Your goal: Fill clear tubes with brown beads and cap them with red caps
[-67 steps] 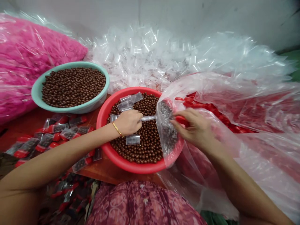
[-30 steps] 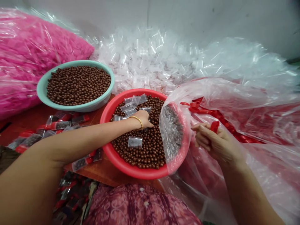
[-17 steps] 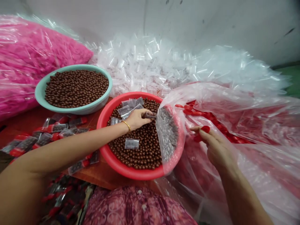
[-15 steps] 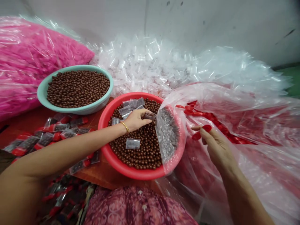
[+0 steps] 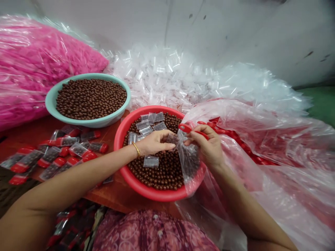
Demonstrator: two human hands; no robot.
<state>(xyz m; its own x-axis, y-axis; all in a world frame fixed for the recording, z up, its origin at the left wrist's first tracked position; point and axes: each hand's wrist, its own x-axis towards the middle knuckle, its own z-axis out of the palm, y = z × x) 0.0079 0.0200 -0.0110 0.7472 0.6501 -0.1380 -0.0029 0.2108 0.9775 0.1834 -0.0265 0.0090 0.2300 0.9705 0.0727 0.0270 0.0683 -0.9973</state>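
Observation:
My left hand (image 5: 157, 142), with a gold bangle at the wrist, holds a small clear plastic container (image 5: 172, 138) over the red basin (image 5: 154, 196). Brown balls (image 5: 161, 179) fill the basin, and several flat clear containers (image 5: 151, 161) lie on them. Close by on the right, my right hand (image 5: 209, 146) pinches a red plastic cap (image 5: 184, 128); more red shows between its fingers. Cap and container are near each other, and whether they touch is unclear. A clear plastic bag (image 5: 190, 167) drapes over the basin's right side, partly hiding the balls there.
A pale green basin (image 5: 89, 122) of brown balls stands at the back left, beside a bag of pink pieces (image 5: 52, 59). Clear containers (image 5: 162, 76) are heaped behind. Red-capped filled containers (image 5: 52, 157) lie left. Red caps (image 5: 243, 146) show inside the bag at right.
My right hand has moved left with the red cap, from over the bag to beside my left hand. The left hand has shifted slightly right and down in view, still with the container.

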